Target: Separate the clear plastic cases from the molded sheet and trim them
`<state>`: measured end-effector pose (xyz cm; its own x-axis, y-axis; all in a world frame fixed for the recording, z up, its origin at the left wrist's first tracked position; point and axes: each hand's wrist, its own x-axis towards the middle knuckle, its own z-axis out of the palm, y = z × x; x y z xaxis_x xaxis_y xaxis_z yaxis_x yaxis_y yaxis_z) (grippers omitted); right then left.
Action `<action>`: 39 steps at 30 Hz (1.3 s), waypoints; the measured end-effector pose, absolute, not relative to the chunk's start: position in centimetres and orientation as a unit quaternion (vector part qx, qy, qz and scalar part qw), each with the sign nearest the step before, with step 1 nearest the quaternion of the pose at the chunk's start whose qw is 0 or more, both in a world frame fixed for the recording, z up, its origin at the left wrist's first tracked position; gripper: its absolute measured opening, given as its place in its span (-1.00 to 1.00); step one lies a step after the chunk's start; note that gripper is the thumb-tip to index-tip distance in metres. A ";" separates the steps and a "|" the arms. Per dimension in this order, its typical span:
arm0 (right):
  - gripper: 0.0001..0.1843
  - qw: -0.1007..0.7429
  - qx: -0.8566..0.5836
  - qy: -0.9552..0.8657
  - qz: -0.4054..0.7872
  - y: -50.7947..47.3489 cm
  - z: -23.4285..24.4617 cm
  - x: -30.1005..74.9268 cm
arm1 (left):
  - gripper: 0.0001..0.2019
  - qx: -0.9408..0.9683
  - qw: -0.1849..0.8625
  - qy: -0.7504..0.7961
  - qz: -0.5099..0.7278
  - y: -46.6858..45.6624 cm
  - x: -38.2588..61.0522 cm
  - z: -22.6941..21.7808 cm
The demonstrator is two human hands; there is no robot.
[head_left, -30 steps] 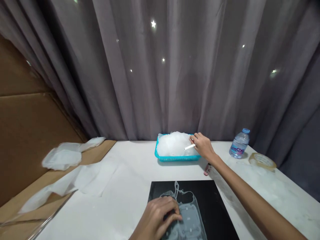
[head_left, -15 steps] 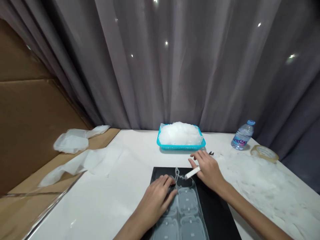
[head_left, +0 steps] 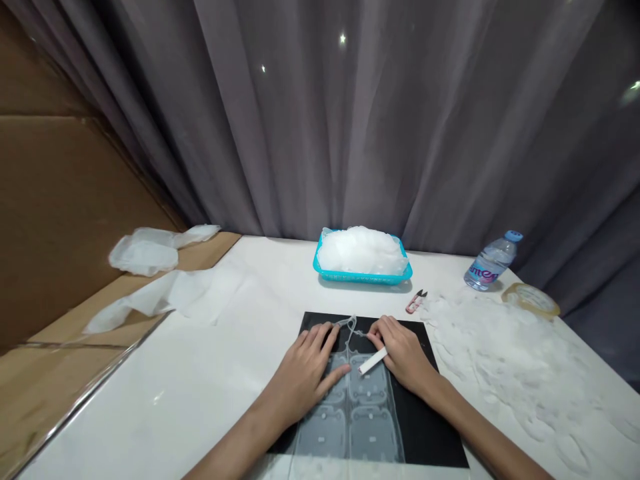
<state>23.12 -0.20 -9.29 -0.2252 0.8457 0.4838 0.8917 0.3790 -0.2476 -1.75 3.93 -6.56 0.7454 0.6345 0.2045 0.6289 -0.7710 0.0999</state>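
Observation:
A clear plastic sheet with moulded square pockets (head_left: 373, 427) lies on a black mat (head_left: 425, 427). Its far end is cut away, leaving a loose, curled plastic edge (head_left: 353, 327). My left hand (head_left: 309, 367) rests on the sheet's left side with fingers spread, pressing it flat. My right hand (head_left: 403, 353) is closed at the sheet's far right. Its fingertips pinch the curled edge, while a slim white stick-shaped tool (head_left: 373, 361) juts from the same hand over a pocket. The tool's exact kind is unclear.
Behind the mat stands a turquoise basket (head_left: 360, 277) heaped with white fluff. Pink thread snips (head_left: 415, 303) lie right of it. Farther right are a water bottle (head_left: 493, 261), a tape roll (head_left: 530, 300) and scattered whitish scraps (head_left: 520, 360). Cardboard (head_left: 65, 227) borders the left.
My right hand has come down and left, from above the cut end to the curled edge. The white tool now lies over a pocket. The view has tilted down, and the snips show fully.

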 end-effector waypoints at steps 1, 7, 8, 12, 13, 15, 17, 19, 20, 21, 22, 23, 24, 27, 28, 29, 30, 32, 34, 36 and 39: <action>-0.80 0.284 -0.560 -0.777 -0.043 0.0 -9.5 23.1 | -0.34 0.933 0.003 0.340 0.115 3.9 -1.8 -6.8; -0.84 0.310 -0.608 -0.728 -0.073 2.1 -10.7 23.3 | -0.24 0.920 -0.013 0.364 0.146 4.7 -2.2 -7.7; -0.83 0.314 -0.615 -0.719 -0.078 2.3 -10.8 23.3 | -0.24 0.916 -0.014 0.370 0.153 4.9 -2.3 -7.7; -0.79 0.321 -0.637 -0.696 -0.087 2.6 -10.9 23.6 | -0.29 0.913 -0.014 0.375 0.164 5.5 -2.5 -7.8; -0.79 0.320 -0.640 -0.692 -0.089 2.6 -10.9 23.7 | -0.30 0.914 -0.016 0.372 0.161 5.5 -2.6 -7.8; -0.78 0.317 -0.644 -0.690 -0.091 2.5 -10.7 23.7 | -0.32 0.916 -0.022 0.369 0.156 5.7 -2.6 -7.8; -0.78 0.312 -0.644 -0.693 -0.091 2.5 -10.6 23.8 | -0.33 0.917 -0.024 0.368 0.154 5.8 -2.6 -7.7; -0.80 0.309 -0.642 -0.696 -0.089 2.5 -10.6 23.8 | -0.34 0.918 -0.023 0.366 0.152 5.9 -2.5 -7.7; -0.81 0.309 -0.642 -0.696 -0.089 2.5 -10.6 23.8 | -0.34 0.919 -0.024 0.365 0.149 5.9 -2.5 -7.6; -0.81 0.309 -0.642 -0.696 -0.089 2.5 -10.6 23.8 | -0.34 0.919 -0.025 0.364 0.146 6.0 -2.4 -7.5; -0.81 0.310 -0.642 -0.696 -0.089 2.5 -10.6 23.8 | -0.35 0.920 -0.024 0.364 0.146 6.0 -2.4 -7.4; -0.81 0.312 -0.642 -0.694 -0.090 2.5 -10.6 23.8 | -0.37 0.919 -0.021 0.365 0.148 6.1 -2.3 -7.3; -0.81 0.314 -0.643 -0.692 -0.091 2.6 -10.6 23.8 | -0.40 0.918 -0.017 0.366 0.151 6.2 -2.2 -7.1; -0.79 0.324 -0.650 -0.681 -0.092 2.6 -10.6 23.8 | -0.55 0.916 -0.008 0.366 0.162 6.2 -2.0 -6.3; -0.79 0.327 -0.653 -0.677 -0.092 2.7 -10.7 23.8 | -0.60 0.917 -0.001 0.364 0.167 6.2 -1.9 -6.0; -0.78 0.331 -0.657 -0.672 -0.092 2.7 -10.7 23.8 | -0.63 0.918 0.012 0.357 0.170 6.0 -1.8 -5.6; -0.78 0.334 -0.661 -0.665 -0.092 2.7 -10.7 23.8 | -0.65 0.921 0.032 0.348 0.172 5.7 -1.7 -5.3; -0.79 0.344 -0.674 -0.648 -0.091 2.7 -10.7 23.7 | -0.63 0.928 0.086 0.323 0.166 4.9 -1.4 -5.0; -0.80 0.356 -0.685 -0.629 -0.085 2.6 -10.6 23.8 | -0.54 0.934 0.130 0.298 0.148 3.9 -1.0 -5.2; -0.78 0.372 -0.689 -0.618 -0.073 2.3 -10.2 23.9 | -0.43 0.939 0.149 0.282 0.131 3.0 -0.6 -5.8; -0.64 0.403 -0.669 -0.623 -0.043 1.3 -9.2 24.5 | -0.33 0.942 0.155 0.277 0.106 2.3 -0.4 -6.6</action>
